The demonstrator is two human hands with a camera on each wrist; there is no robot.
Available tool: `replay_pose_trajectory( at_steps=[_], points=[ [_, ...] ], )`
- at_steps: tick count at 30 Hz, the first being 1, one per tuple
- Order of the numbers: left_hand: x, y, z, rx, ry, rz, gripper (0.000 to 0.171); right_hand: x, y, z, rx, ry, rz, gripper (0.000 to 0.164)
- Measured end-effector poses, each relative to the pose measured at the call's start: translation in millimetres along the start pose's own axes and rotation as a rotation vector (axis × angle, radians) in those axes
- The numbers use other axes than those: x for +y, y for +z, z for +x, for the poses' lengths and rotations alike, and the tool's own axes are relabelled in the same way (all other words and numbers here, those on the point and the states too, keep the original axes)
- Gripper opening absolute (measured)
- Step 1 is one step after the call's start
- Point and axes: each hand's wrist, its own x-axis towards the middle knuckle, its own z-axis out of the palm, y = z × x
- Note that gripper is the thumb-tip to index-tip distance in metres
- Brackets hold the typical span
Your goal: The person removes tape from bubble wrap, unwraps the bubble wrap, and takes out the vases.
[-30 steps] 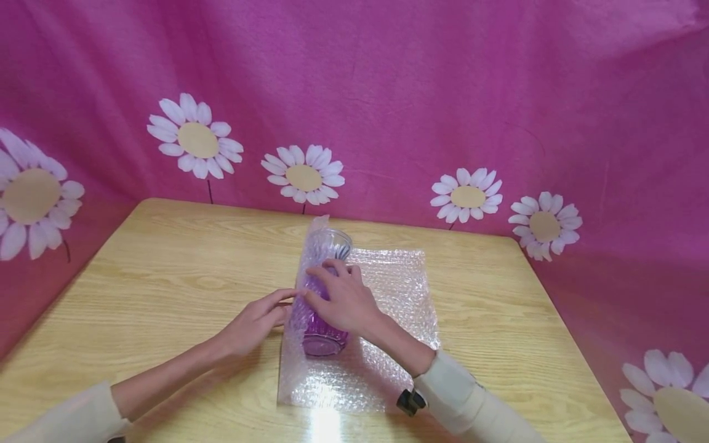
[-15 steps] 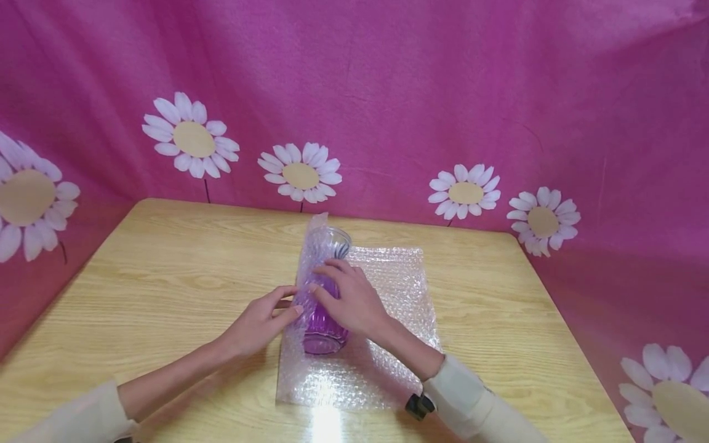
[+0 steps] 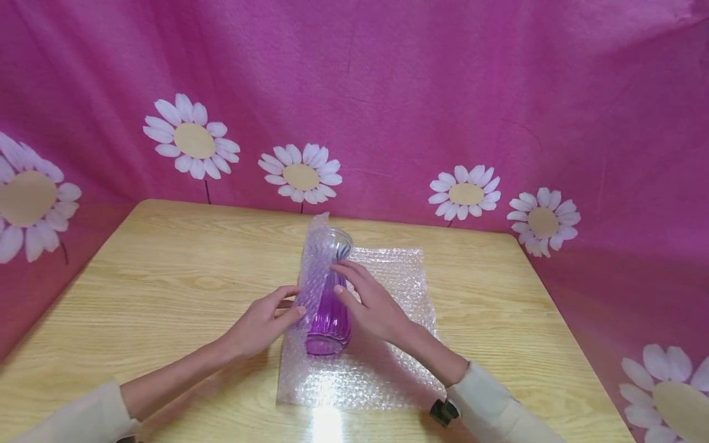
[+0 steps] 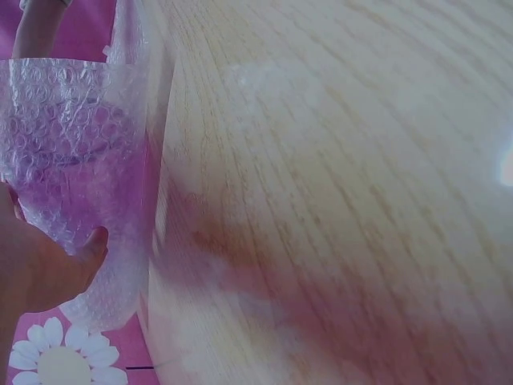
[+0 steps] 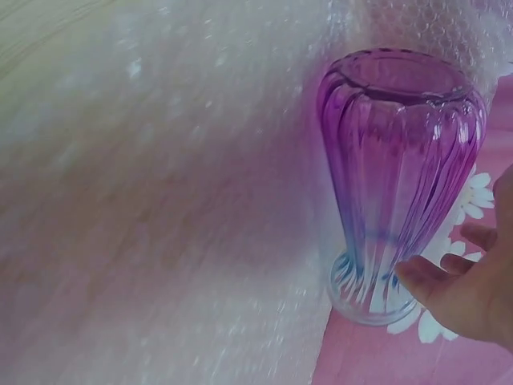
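Observation:
A ribbed glass vase (image 3: pixel 332 317), purple at its base and clear with blue towards its rim, lies on its side on a bubble wrap sheet (image 3: pixel 396 289). The sheet's left part is folded up over the vase's left side. My left hand (image 3: pixel 260 326) presses that fold from outside with fingertips and thumb, as the left wrist view also shows. On the vase's right, my right hand (image 3: pixel 379 307) has its fingers extended at the upper body. In the right wrist view its thumb (image 5: pixel 421 277) overlaps the neck; contact there is unclear.
The wooden table (image 3: pixel 183 264) extends on both sides of the sheet. A pink cloth (image 3: pixel 382 104) with printed white daisies hangs behind and beside it. A dark strapped device (image 3: pixel 444 412) is at the right wrist.
My right hand has drawn back rightward from across the vase, uncovering more of it. The left thumb has come onto the wrap's fold. The vase has shifted only slightly.

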Motion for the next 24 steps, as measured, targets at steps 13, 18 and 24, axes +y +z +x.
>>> replay_pose_trajectory(
  at_steps=[13, 18, 24],
  points=[
    [-1.6, 0.5, 0.3, 0.001, -0.014, 0.01, 0.051, 23.8, -5.9, -17.9, -0.076, 0.096, -0.058, 0.046],
    [-2.4, -0.4, 0.4, 0.0, -0.014, 0.017, 0.052, 31.6, -7.1, -24.9, -0.125, 0.111, -0.102, 0.049],
    [-2.5, -1.3, -0.2, 0.004, -0.01, 0.023, 0.051, 41.1, -7.1, -36.4, -0.223, 0.013, -0.291, 0.052]
  ],
)
